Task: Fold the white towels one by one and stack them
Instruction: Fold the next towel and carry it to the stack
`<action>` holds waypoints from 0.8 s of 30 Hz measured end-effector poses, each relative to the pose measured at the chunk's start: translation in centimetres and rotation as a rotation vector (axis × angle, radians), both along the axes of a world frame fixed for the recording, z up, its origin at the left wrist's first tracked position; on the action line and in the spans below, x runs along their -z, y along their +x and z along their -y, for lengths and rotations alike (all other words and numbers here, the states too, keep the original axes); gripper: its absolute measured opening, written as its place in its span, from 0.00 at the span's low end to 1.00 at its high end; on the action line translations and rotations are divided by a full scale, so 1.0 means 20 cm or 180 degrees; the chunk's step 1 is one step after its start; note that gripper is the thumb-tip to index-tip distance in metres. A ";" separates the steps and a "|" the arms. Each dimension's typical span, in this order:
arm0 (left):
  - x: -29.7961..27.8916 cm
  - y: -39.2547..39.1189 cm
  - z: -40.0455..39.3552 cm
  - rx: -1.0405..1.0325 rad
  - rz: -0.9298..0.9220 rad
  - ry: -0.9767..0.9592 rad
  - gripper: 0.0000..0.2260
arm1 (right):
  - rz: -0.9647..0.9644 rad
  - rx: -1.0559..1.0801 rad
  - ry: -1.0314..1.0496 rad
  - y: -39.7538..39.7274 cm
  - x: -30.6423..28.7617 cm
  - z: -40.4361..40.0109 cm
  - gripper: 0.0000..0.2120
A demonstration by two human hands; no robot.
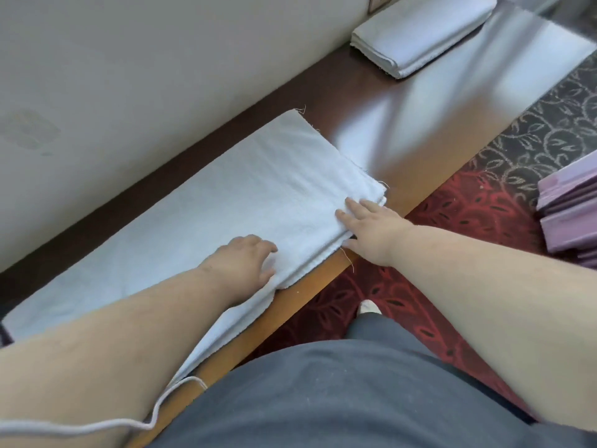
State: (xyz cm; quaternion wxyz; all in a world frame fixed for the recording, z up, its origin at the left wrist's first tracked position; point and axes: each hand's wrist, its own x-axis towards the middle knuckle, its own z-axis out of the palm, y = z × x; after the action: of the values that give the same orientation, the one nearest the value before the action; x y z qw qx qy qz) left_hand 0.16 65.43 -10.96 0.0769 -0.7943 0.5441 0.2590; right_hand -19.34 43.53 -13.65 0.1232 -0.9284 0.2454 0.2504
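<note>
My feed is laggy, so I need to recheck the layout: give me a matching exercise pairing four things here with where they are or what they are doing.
Things:
1. folded towel
2. long towel
3. right hand
4. purple stack

Places or states:
A. on the patterned carpet, right of the table
B. at the far end of the table, by the wall
C. fingers flat on the long towel's near corner
D. spread along the table under both hands

Pairs: 1-B, 2-D, 3-C, 4-A
</note>
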 end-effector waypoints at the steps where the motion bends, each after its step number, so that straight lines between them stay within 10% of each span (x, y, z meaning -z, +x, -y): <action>1: 0.00 0.04 0.04 0.0119 0.0061 -0.0026 0.21 | -0.0126 0.0096 0.0083 -0.01 0.03 -0.03 0.34; 15: 0.34 0.25 0.86 0.0257 0.0459 -0.0054 0.31 | 0.0677 0.0213 -0.0536 0.04 0.07 0.06 0.34; 24: 0.27 0.54 1.29 -0.0358 0.0404 -0.0578 0.18 | 0.1441 0.1777 0.0126 0.11 0.11 0.21 0.05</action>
State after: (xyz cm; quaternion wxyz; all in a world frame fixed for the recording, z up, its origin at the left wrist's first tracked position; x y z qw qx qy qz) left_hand 10.95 39.61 -16.29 0.0242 -0.8420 0.5140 0.1618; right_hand -17.21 39.29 -15.85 0.2560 -0.8550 0.4511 -0.0001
